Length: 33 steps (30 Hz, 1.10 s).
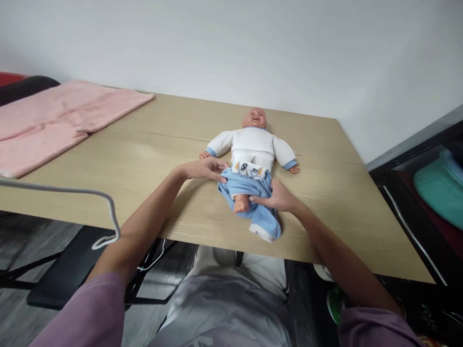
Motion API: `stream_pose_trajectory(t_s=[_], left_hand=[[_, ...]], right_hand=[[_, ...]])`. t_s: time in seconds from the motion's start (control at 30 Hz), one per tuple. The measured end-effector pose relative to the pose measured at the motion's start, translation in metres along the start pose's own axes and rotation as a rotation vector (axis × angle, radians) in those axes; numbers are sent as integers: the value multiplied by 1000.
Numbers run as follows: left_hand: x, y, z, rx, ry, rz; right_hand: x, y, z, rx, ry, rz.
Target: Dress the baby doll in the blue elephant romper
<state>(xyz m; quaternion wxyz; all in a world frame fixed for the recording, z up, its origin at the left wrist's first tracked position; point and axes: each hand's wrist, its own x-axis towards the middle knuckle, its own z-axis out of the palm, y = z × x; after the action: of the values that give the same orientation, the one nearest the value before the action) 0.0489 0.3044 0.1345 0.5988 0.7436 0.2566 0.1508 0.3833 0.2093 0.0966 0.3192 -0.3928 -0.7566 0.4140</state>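
Two bare hands work at a pair of blue trousers on a doll that lies on its back on a wood-toned table, head toward the pale wall, feet toward the person. The left hand is curled, thumb and fingers pinching the trousers at one side of the doll's hips. The right hand is partly closed on the other side, cloth held against its fingers, thumb touching or just beside the one bare foot that shows; some of its fingertips are hidden. Holding from both sides probably keeps the cloth spread evenly and the doll from rolling. Feet-first placement seems chosen for easy reach. The doll's white-sleeved arms lie out to each side, apparently so they stay away from the trousers. One blue trouser leg trails flat, its white cuff just short of the table's near edge; whether a foot is inside cannot be told.

To the person's left, a wide stretch of tabletop runs to a spread pink blanket, giving that elbow room to swing. The right side narrows sooner: the table's slanting edge meets a dark rack bearing a teal basin. A white cable loops near the left forearm and looks likely to snag a wide sweep.
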Motion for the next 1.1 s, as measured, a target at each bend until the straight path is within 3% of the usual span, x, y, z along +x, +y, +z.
stream_pose_trajectory(t_s=[0.13,0.27,0.37,0.5,0.57,0.73,0.83,1.0,1.1], left_hand=[[-5,13,-3,3,57,-26],[-5,26,-12,187,60,-70],[5,35,-13,407,128,-93],[31,57,2,556,220,56],[47,70,13,543,101,113],[85,79,32,369,-376,48],[97,67,35,159,-393,78],[98,46,40,57,-331,38],[98,43,43,1,-415,18]], right_hand=[[-11,-6,-26,124,-137,91],[-16,-1,-44,284,-229,156],[-18,5,-47,316,-191,204],[-21,8,-38,406,-34,200],[-22,7,-29,458,60,167],[-25,4,-18,523,220,91],[-30,1,-31,411,161,158],[-46,-4,-56,282,-235,317],[-55,-1,-55,378,-227,319]])
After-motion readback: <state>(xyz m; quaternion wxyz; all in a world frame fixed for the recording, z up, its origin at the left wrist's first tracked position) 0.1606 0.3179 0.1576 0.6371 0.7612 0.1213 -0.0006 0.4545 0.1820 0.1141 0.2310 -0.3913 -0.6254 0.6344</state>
